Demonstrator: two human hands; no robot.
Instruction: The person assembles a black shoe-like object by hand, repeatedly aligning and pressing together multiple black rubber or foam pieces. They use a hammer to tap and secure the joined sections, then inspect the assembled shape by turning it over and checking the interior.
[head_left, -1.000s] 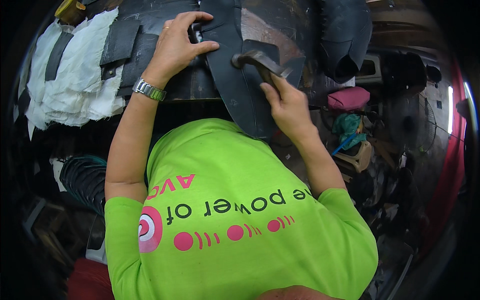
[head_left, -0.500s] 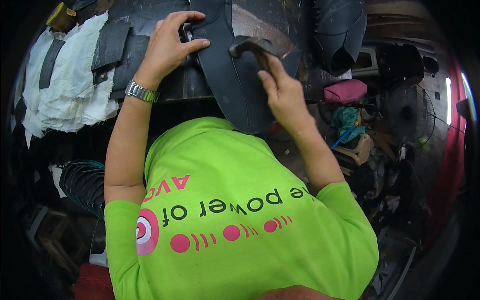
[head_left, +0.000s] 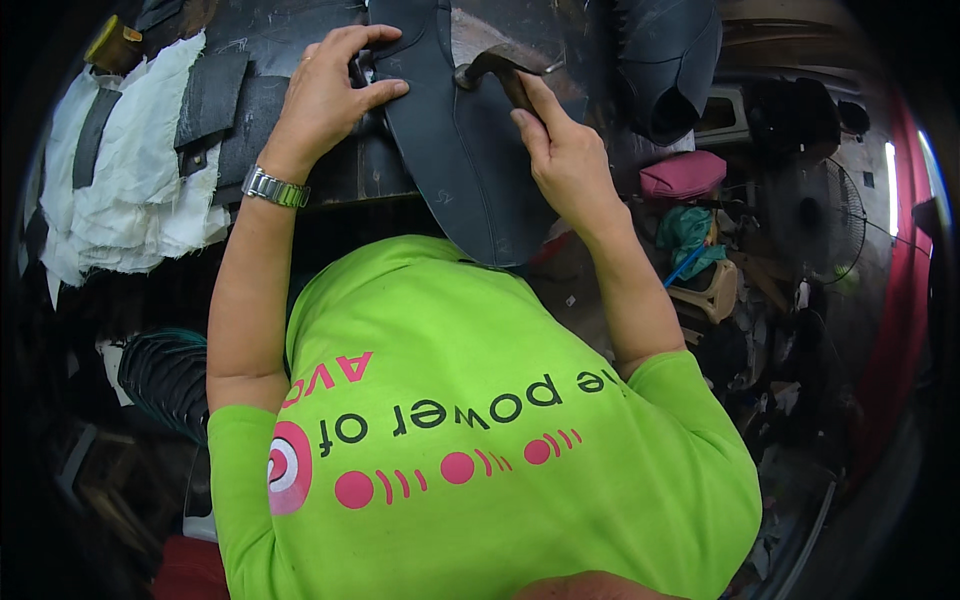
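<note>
A black leather boot-upper piece (head_left: 440, 130) with a seam line lies across the edge of the dark worktable, its rounded near end hanging over toward my body. My left hand (head_left: 335, 105) rests at its left edge, thumb and forefinger spread and touching the leather. Beside those fingers is a small shiny thing, too hidden to name. My right hand (head_left: 570, 160) is wrapped round the handle of a hammer (head_left: 497, 62), whose round face is over the seam. Whether the hammer touches the leather I cannot tell.
Frayed white cloth (head_left: 125, 200) with black strips and a yellow tub (head_left: 113, 45) are on the left. A black boot upper (head_left: 670, 70) stands at the right of the table. Beyond it are a pink pouch (head_left: 683, 174), a beige plastic stool (head_left: 712, 292) and a fan (head_left: 825, 215).
The hammer in my right hand has shifted slightly away from me, and its head looks sharper now. My left hand keeps its place on the leather. The whole view has shifted a little.
</note>
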